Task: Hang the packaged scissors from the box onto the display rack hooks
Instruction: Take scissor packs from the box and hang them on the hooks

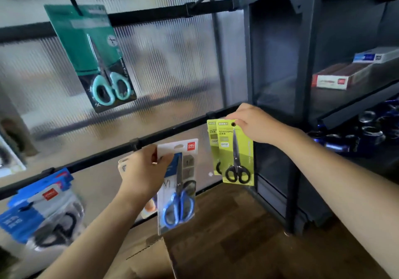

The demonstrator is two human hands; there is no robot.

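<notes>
Head view, places given from the lower rail (103,159), the black bar that slants across the ribbed panel:

Left hand (142,170): just below the rail's middle, grasping the top of a white card pack; fingers and thumb pinch its upper edge.
White card pack (180,183): holds blue-handled scissors, hangs down from the left hand, below the rail and tilted a little.
Right hand (252,123): at the rail's right end, pinching the top corner of a lime-green pack beside its hang hole.
Lime-green pack (237,151): black-handled scissors, upright, just below the rail's right end; whether the hole is on a hook cannot be told.
Second lime-green pack (212,146): directly behind the first, its left edge showing.
Blue-and-clear packs (41,211): a bunch hanging from the rail's left part, blurred.
Teal pack (90,56): well above the rail, hanging tilted on a hook (74,1) of the upper rail (151,16); pale blue handles.
Cardboard box (149,259): below the rail, under the left forearm, flap open.
Dark shelf unit (280,84): right of the rail's end, boxes (336,77) lying on one shelf.
</notes>
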